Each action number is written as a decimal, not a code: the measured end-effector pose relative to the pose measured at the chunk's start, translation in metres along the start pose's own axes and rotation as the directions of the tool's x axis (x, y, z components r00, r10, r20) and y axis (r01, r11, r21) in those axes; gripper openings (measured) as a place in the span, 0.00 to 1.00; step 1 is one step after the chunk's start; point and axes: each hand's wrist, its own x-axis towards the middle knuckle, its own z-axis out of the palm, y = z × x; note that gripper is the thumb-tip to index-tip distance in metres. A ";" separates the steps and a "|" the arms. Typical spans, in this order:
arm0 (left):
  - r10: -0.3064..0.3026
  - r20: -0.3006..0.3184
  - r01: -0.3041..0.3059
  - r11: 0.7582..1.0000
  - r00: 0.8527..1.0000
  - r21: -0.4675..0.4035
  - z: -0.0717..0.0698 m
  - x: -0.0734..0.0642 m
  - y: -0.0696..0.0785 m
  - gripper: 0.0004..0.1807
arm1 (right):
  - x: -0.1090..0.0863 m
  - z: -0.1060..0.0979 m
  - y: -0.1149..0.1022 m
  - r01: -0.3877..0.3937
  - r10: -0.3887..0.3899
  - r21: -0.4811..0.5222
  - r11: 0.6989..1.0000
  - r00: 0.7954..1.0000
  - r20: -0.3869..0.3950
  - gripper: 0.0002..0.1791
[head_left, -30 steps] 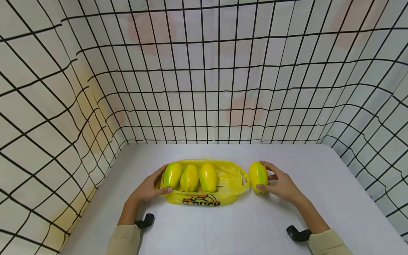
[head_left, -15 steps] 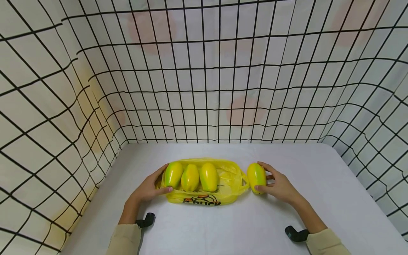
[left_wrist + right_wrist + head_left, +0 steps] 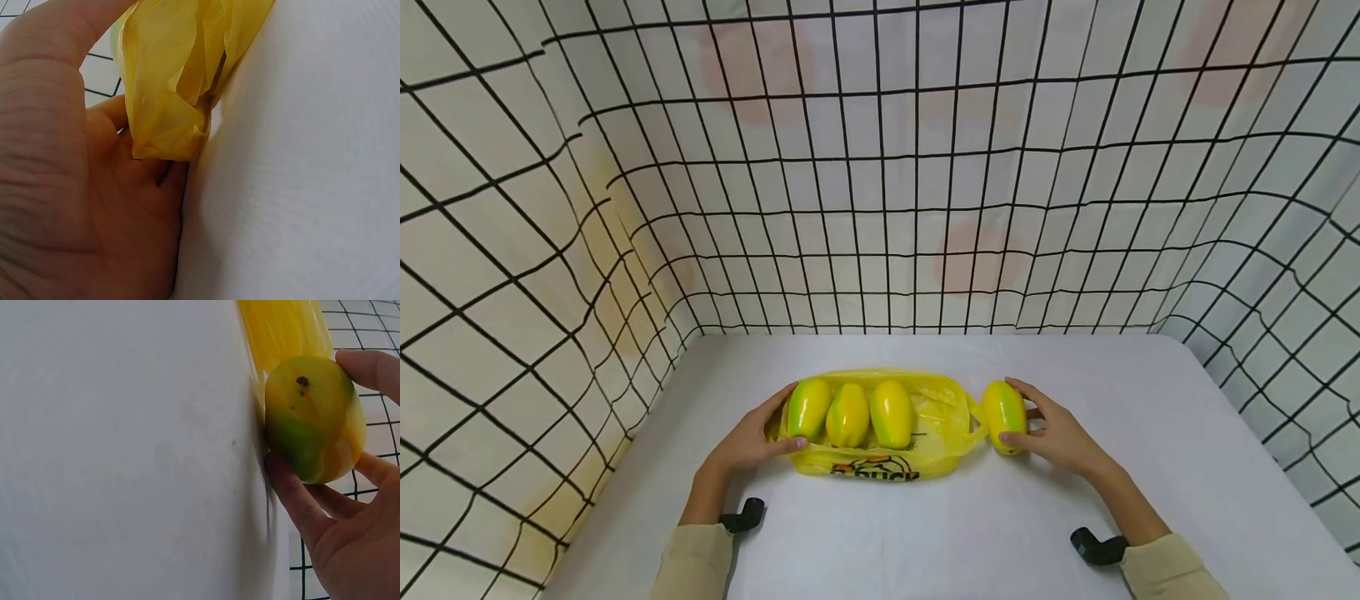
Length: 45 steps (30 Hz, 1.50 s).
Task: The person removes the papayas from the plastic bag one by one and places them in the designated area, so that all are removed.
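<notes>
Head view: gripping bag (image 3: 887,464) with left hand (image 3: 754,437), mango (image 3: 1003,417) with right hand (image 3: 1063,435), toward table's (image 3: 910,542) far edge, likely bagging, next needing a lift.

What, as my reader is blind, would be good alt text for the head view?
A person's left hand holds the left end of a yellow bag with three yellow-green fruits in or on it, while the right hand holds a fourth fruit beside the bag's right end. A white table and gridded backdrop surround them.

black grid (image 3: 917,156) across pale walls (image 3: 897,185), white table (image 3: 910,542) below
</notes>
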 end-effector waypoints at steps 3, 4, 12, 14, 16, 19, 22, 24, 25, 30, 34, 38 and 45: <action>-0.005 -0.003 0.005 1.000 1.000 0.006 -0.002 -0.002 0.001 0.53 | 0.000 0.000 -0.002 0.014 -0.014 -0.004 1.000 1.000 0.005 0.52; -0.006 -0.005 0.006 1.000 1.000 0.004 -0.003 -0.002 0.002 0.53 | 0.000 0.000 -0.003 0.017 -0.017 -0.006 1.000 1.000 0.008 0.52; 0.002 0.000 -0.002 1.000 1.000 0.002 -0.006 0.001 0.003 0.53 | -0.001 -0.004 -0.003 0.018 -0.017 -0.042 0.999 1.000 0.005 0.51; 0.004 0.001 -0.004 1.000 1.000 0.007 -0.006 0.002 0.003 0.53 | -0.001 -0.004 -0.003 0.015 -0.015 -0.038 0.999 1.000 0.003 0.51; 0.005 0.002 -0.005 1.000 1.000 0.006 -0.006 0.002 0.003 0.53 | -0.002 -0.005 -0.003 0.014 -0.015 -0.034 0.999 1.000 -0.002 0.51; -0.005 0.005 0.005 1.000 1.000 0.009 -0.006 0.003 0.003 0.53 | -0.003 -0.006 -0.005 0.016 -0.016 -0.042 0.999 1.000 -0.013 0.52; -0.019 0.004 0.019 1.000 1.000 0.005 -0.005 0.003 0.003 0.54 | -0.004 -0.007 -0.005 0.021 -0.022 -0.050 0.999 1.000 -0.016 0.52; -0.020 0.005 0.020 1.000 1.000 0.002 -0.004 0.003 0.002 0.54 | -0.004 -0.009 -0.005 0.023 -0.024 -0.061 0.998 1.000 -0.020 0.53; -0.018 0.006 0.018 1.000 1.000 0.001 -0.003 0.003 0.002 0.54 | -0.004 -0.009 -0.005 0.025 -0.026 -0.063 0.998 0.999 -0.021 0.53; -0.008 0.006 0.008 1.000 1.000 0.004 -0.001 0.004 0.000 0.54 | -0.004 -0.011 -0.003 0.020 -0.021 -0.057 0.998 1.000 -0.021 0.53; -0.001 0.006 0.001 1.000 1.000 0.001 0.000 0.003 -0.001 0.53 | -0.004 -0.011 -0.003 0.011 -0.012 -0.049 0.999 1.000 -0.024 0.52; 0.000 0.003 0.000 1.000 1.000 -0.008 -0.001 0.002 0.000 0.53 | -0.004 -0.011 -0.002 0.001 -0.003 -0.056 0.998 1.000 -0.031 0.51; -0.007 0.000 0.007 0.999 1.000 -0.032 -0.002 0.001 0.004 0.52 | -0.003 -0.010 0.001 -0.007 0.005 -0.044 0.999 0.999 -0.040 0.52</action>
